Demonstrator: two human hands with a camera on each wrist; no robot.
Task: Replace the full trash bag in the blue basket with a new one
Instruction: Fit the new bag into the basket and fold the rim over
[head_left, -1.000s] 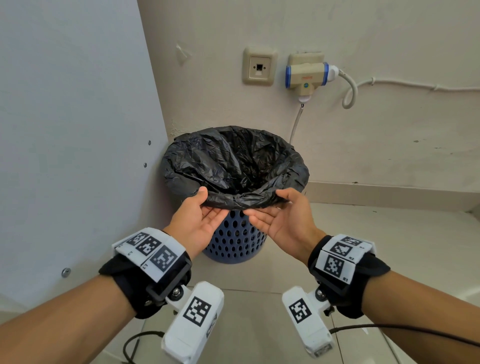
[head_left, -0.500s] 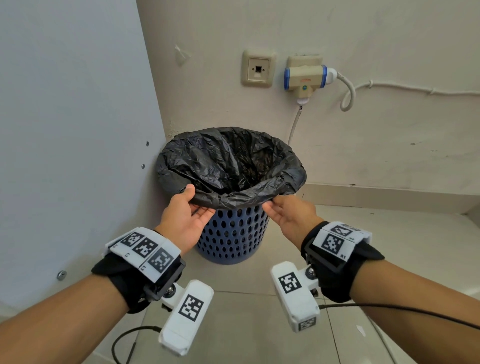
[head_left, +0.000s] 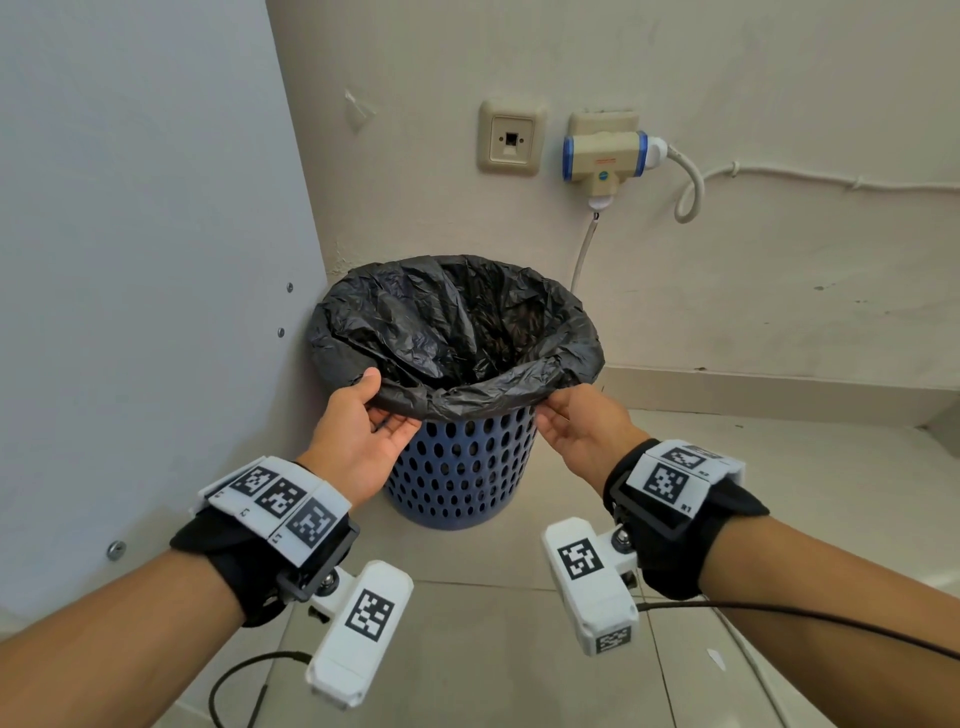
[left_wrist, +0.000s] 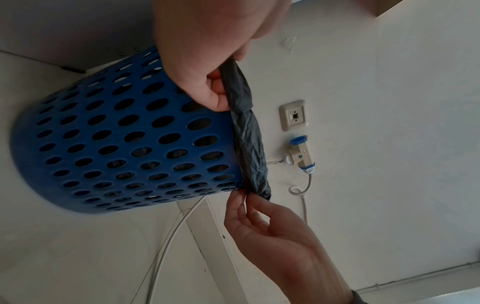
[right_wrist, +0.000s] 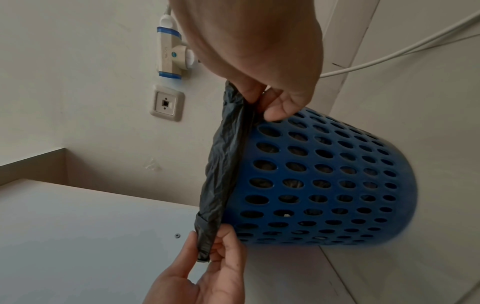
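A blue perforated basket (head_left: 462, 467) stands on the floor in the corner, lined with a black trash bag (head_left: 452, 332) whose edge is folded over the rim. My left hand (head_left: 371, 402) pinches the folded bag edge at the near left of the rim, thumb on top. My right hand (head_left: 553, 408) pinches the bag edge at the near right. In the left wrist view the left hand (left_wrist: 221, 86) grips the bag fold (left_wrist: 246, 133) against the basket (left_wrist: 116, 144). In the right wrist view the right hand (right_wrist: 259, 102) pinches the fold (right_wrist: 223, 168) by the basket (right_wrist: 324, 181).
A grey-white panel (head_left: 130, 260) stands close on the left of the basket. The wall behind carries a socket plate (head_left: 511, 139) and a plug adapter (head_left: 605, 158) with white cables running down behind the basket and off to the right. Tiled floor (head_left: 519, 649) lies in front.
Both hands have gone from open palms under the bag's near edge to pinching it, and have spread apart along the rim. The view has shifted slightly.
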